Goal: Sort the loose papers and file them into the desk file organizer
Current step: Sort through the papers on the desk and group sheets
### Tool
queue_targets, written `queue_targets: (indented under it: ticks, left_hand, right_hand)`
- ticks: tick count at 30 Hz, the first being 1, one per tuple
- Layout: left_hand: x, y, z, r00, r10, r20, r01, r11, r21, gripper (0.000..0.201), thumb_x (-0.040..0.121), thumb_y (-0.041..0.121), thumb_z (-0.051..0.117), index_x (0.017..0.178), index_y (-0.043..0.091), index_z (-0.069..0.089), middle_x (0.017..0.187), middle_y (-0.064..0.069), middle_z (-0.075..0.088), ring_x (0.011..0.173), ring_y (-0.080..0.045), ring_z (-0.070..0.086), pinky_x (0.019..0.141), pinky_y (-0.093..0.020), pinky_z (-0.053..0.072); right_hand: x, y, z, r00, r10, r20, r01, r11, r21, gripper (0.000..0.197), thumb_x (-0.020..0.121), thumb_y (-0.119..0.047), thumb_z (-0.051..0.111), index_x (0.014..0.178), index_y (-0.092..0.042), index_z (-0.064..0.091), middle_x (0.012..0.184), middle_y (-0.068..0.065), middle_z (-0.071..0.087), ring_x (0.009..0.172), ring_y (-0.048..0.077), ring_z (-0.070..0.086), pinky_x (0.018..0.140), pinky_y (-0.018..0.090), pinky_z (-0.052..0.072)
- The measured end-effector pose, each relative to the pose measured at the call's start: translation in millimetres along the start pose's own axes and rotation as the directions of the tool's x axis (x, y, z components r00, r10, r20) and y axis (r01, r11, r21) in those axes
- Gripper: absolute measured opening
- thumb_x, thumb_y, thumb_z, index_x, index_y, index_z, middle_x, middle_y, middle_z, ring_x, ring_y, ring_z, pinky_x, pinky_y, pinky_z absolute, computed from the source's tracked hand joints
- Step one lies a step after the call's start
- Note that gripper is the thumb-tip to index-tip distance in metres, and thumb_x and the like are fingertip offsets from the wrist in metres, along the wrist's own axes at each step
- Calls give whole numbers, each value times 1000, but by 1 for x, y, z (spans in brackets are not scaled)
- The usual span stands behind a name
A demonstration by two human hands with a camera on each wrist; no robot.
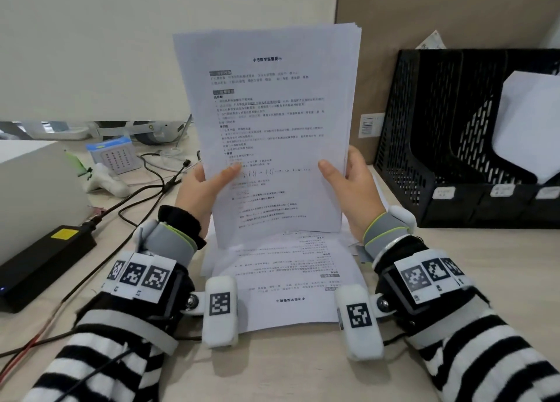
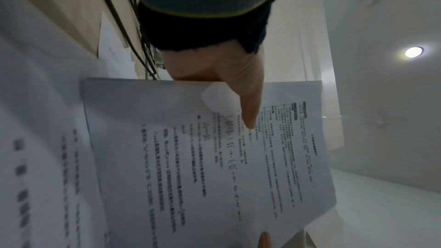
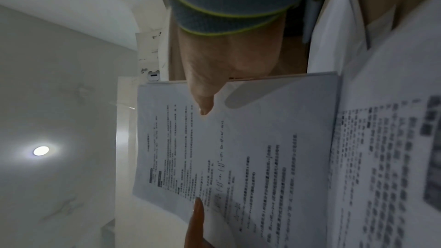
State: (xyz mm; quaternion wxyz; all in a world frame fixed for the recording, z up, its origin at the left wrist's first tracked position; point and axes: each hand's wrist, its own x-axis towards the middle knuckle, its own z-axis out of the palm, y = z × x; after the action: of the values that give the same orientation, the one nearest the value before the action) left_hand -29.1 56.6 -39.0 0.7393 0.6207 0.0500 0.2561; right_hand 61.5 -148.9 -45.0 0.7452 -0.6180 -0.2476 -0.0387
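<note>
A stack of printed white papers (image 1: 269, 122) stands upright above the desk, held by both hands at its lower part. My left hand (image 1: 209, 183) grips its left edge, thumb across the printed face (image 2: 248, 112). My right hand (image 1: 348, 183) grips the right edge, thumb on the front (image 3: 203, 101). Another printed sheet (image 1: 291, 280) lies flat on the desk beneath the stack, text facing away from me. The black mesh file organizer (image 1: 448, 147) stands at the right with several slots; a white sheet (image 1: 527, 122) leans in one.
At the left are a black power brick (image 1: 45, 265), cables (image 1: 145, 189), a white box (image 1: 30, 189) and a small blue-white calendar card (image 1: 113, 156). A brown partition (image 1: 424, 13) stands behind the organizer. The desk edge runs near my forearms.
</note>
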Motion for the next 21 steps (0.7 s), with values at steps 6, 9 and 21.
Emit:
queue_targets:
  ticks: [6, 9, 21]
  left_hand:
    - [-2, 4, 9, 995, 87, 38, -89, 994, 64, 55, 79, 22, 70, 129, 11, 51, 121, -5, 67, 108, -25, 66, 88, -42, 54]
    - [0, 3, 4, 999, 35, 23, -35, 999, 5, 58, 81, 15, 71, 133, 9, 46, 124, -9, 64, 110, -29, 64, 89, -45, 53]
    - [20, -24, -41, 919, -253, -303, 296, 950, 104, 24, 78, 19, 73, 100, 18, 66, 103, -5, 69, 95, -25, 66, 87, -41, 53]
  right_hand:
    - [0, 2, 3, 999, -32, 35, 34, 996, -79, 29, 93, -17, 60, 118, -25, 48, 121, -3, 63, 113, 13, 60, 101, 40, 48]
    - [2, 4, 0, 1000, -20, 11, 20, 998, -65, 24, 94, -14, 56, 111, -29, 51, 119, -1, 64, 111, 17, 61, 99, 44, 49]
    - [17, 16, -36, 933, 269, -239, -347, 848, -401, 14, 92, -21, 52, 102, -19, 62, 103, 1, 60, 102, 23, 59, 86, 33, 47]
